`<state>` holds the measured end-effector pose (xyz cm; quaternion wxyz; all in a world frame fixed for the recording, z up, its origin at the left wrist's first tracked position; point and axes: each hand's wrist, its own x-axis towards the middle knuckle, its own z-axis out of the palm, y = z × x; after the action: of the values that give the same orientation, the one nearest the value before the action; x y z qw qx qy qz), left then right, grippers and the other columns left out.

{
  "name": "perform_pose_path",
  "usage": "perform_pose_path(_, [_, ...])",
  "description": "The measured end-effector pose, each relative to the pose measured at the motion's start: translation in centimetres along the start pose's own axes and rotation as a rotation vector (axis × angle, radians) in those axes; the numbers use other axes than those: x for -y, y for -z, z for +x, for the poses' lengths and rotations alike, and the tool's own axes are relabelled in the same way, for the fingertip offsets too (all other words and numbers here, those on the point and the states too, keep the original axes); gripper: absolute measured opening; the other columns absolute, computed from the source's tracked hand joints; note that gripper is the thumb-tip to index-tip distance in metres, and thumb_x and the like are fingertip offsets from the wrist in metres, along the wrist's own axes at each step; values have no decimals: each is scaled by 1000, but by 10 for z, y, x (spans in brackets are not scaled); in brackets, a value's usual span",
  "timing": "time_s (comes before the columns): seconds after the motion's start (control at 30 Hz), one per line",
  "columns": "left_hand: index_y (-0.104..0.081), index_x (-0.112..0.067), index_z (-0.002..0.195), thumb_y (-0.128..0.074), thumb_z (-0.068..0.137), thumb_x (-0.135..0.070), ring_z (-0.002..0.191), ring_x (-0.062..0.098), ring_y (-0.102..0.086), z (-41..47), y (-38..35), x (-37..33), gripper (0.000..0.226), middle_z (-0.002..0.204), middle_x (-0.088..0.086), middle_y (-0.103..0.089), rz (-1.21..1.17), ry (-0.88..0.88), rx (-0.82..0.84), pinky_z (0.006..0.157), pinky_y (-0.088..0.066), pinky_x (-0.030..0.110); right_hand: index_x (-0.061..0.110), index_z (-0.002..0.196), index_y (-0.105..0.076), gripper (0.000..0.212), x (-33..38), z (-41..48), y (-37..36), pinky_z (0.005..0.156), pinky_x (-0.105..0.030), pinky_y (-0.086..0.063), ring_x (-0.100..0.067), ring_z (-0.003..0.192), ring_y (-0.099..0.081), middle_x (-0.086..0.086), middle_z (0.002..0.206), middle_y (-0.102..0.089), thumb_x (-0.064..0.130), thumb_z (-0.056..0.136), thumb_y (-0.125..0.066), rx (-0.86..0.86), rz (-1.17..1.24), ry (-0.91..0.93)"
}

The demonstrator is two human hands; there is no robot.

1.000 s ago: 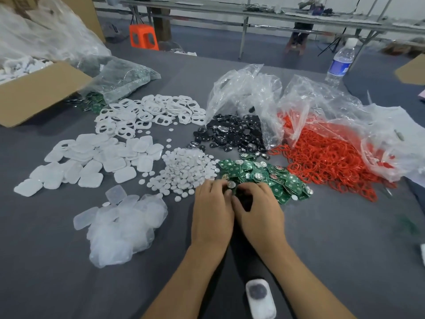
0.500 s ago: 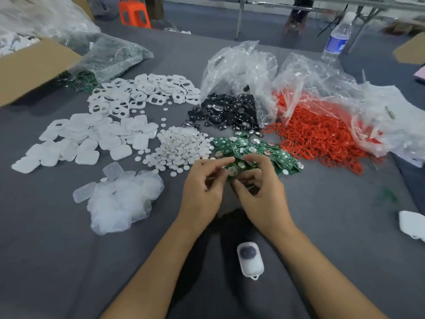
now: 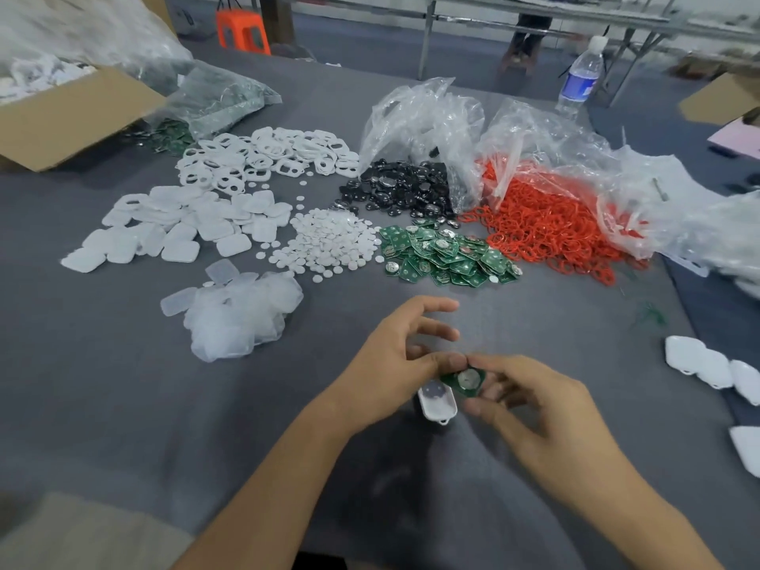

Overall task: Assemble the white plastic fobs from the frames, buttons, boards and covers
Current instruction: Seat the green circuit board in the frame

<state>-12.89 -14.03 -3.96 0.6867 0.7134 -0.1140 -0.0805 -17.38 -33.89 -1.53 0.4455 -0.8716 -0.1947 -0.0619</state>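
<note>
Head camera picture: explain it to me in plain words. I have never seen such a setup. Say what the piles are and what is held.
No machine here: a person wears a camera on the head, so you look down at their two hands over a grey table. The right hand pinches a small green board with a round silver cell; the left hand touches its edge with the thumb. Beneath them lies an open white fob shell. Behind are piles: white frames, white covers, white buttons, green boards, black pieces, red rings.
</note>
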Motion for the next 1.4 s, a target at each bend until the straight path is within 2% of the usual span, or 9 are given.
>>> perform_pose_path(0.1, [-59, -38, 130, -84, 85, -31, 99, 11, -70, -6, -9, 0, 52, 116, -7, -67, 68, 1, -1, 90, -59, 35, 43, 105, -70, 32, -8, -14, 0, 68, -16, -51, -12, 79, -67, 13, 88, -68, 29, 78, -83, -75, -26, -86])
perform_pose_path(0.2, [-49, -50, 137, -84, 74, -60, 122, -3, -50, -21, -11, 9, 73, 126, -25, -55, 434, -38, -67, 102, -43, 25, 45, 96, -67, 34, -20, -29, 2, 67, -10, -47, -5, 81, -64, 17, 88, -66, 27, 74, -86, -176, -160, -192])
perform_pose_path(0.33, [-34, -53, 147, -71, 64, -80, 129, -5, -30, -42, -14, 25, 95, 130, -34, -45, 785, -26, -8, 110, -27, 31, 37, 92, -66, 36, -29, -46, 0, 73, -1, -38, 4, 87, -57, 19, 83, -58, 29, 68, -92, -62, -291, -244])
perform_pose_path(0.47, [-32, -51, 149, -72, 70, -74, 128, -7, -31, -46, -14, 34, 91, 127, -36, -48, 769, -61, -77, 108, -23, 22, 28, 116, -68, 45, -32, -32, 16, 89, 3, -29, 13, 103, -52, 17, 108, -58, 18, 76, -86, 83, -325, -167])
perform_pose_path(0.53, [-31, -52, 148, -75, 73, -68, 129, -7, -33, -46, -13, 36, 89, 126, -36, -50, 755, -65, -100, 108, -22, 19, 22, 123, -68, 44, -33, -22, 19, 97, 0, -27, 1, 112, -53, 11, 118, -58, 10, 82, -80, 231, -365, -109])
perform_pose_path(0.63, [-32, -52, 148, -79, 73, -64, 131, -8, -34, -47, -11, 37, 89, 127, -37, -51, 739, -67, -112, 108, -23, 15, 20, 116, -69, 33, -33, -17, 17, 93, -6, -33, -9, 106, -56, 11, 110, -59, 6, 87, -74, 325, -413, -64])
perform_pose_path(0.93, [-35, -51, 148, -89, 70, -49, 132, -3, -39, -48, -6, 41, 95, 125, -35, -54, 661, -38, -130, 104, -21, 0, 21, 96, -63, 15, -40, -27, 7, 83, -24, -43, -10, 88, -54, 13, 96, -51, 10, 89, -72, 209, -407, 13])
perform_pose_path(1.27, [-31, -58, 146, -87, 71, -53, 130, -6, -40, -47, -7, 43, 94, 128, -41, -52, 672, -48, -124, 106, -26, 8, 18, 104, -62, 11, -24, -21, -13, 90, -21, -40, -9, 97, -52, 12, 105, -52, 20, 93, -64, 106, -345, 75])
perform_pose_path(1.4, [-35, -50, 148, -87, 73, -52, 127, -9, -42, -46, -7, 41, 91, 131, -41, -47, 656, -64, -112, 107, -28, 12, 16, 102, -64, 10, -19, -8, -27, 86, -30, -46, -15, 94, -53, 7, 106, -51, 14, 93, -66, 138, -346, 113])
